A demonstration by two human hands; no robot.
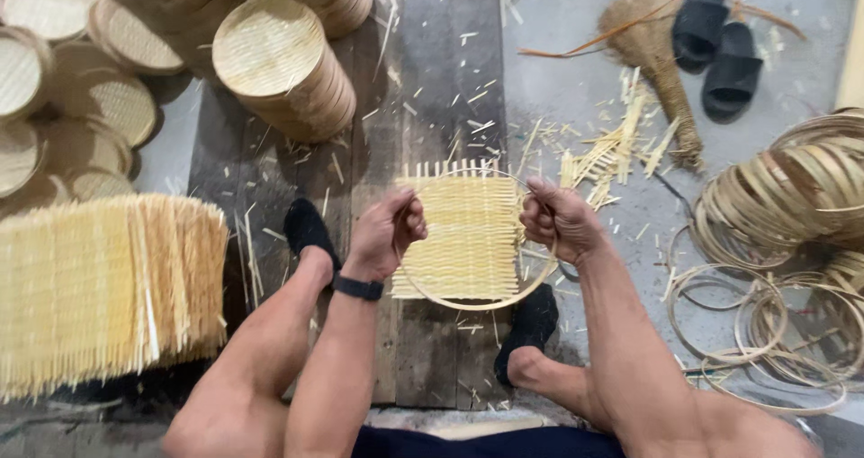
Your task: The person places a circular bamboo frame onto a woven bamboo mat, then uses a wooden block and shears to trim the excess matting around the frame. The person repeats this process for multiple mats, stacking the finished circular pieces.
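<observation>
woven mat [470,233]: pale bamboo slats, matt, ribbed, frayed at the ends
hoop [477,303]: thin bent bamboo strip, smooth, faint sheen
stacked mats [99,287]: same pale bamboo weave, dry and rough-edged
finished trays [279,62]: woven bamboo, tan, matt
loose rings [774,242]: bamboo strip, smooth, slightly glossy
plank [423,89]: weathered grey wood, rough
sandals [715,49]: black rubber or foam, matt
wristband [358,288]: black, matt, likely plastic
socks [306,229]: dark cloth

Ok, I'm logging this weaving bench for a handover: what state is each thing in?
Woven bamboo mat: flat, square, inside the hoop, ends untrimmed.
Bamboo hoop: round the mat, gripped both sides.
Left hand: shut on the hoop's left edge.
Right hand: shut on its right edge.
Finished trays: stacked, lying on their side.
Spare mats: piled.
Loose hoops: heaped.
</observation>
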